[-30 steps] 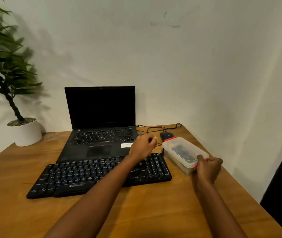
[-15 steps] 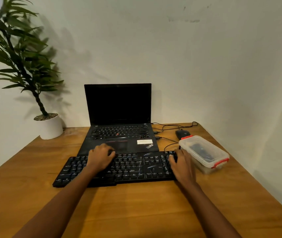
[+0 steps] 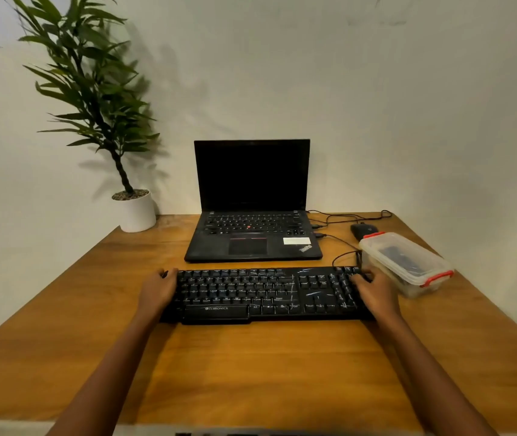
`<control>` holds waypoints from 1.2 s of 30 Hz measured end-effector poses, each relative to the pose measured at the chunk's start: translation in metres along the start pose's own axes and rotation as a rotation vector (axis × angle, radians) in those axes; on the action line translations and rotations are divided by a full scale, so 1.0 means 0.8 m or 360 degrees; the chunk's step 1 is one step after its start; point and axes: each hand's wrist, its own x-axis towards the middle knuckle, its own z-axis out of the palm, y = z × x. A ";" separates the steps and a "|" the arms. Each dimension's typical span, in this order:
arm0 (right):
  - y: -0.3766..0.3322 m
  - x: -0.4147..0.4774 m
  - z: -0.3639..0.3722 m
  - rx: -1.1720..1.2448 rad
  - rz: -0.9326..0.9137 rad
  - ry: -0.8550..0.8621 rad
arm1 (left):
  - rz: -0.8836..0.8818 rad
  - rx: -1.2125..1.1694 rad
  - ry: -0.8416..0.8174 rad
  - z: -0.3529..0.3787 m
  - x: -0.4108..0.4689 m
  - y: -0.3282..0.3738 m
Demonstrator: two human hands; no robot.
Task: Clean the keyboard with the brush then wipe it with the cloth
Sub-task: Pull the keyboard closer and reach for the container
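Note:
A black keyboard (image 3: 263,294) lies flat on the wooden table (image 3: 250,372) in front of a laptop. My left hand (image 3: 158,292) grips its left end and my right hand (image 3: 375,295) grips its right end. A clear plastic box with red clips (image 3: 404,262) stands just right of the keyboard, lid on, with dark things inside that I cannot make out. No brush or cloth shows in the open.
An open black laptop (image 3: 254,228) with a dark screen stands behind the keyboard. A black mouse (image 3: 364,229) and cables lie at the back right. A potted plant in a white pot (image 3: 136,210) sits at the back left by the wall.
My left hand went from the keys to the keyboard's left end, and my right hand left the box and took the right end. The keyboard now lies straight and centred.

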 end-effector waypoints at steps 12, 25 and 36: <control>0.011 -0.108 -0.042 0.0345 0.0132 0.0087 | 0.0019 -0.0348 -0.0065 -0.071 -0.112 -0.043; 0.020 -0.137 -0.056 0.0518 0.0212 0.0087 | 0.0150 -0.0220 -0.0057 -0.084 -0.139 -0.043; 0.026 -0.003 -0.085 0.0968 0.0481 0.0807 | 0.0796 -0.0087 -0.0395 0.045 -0.128 0.133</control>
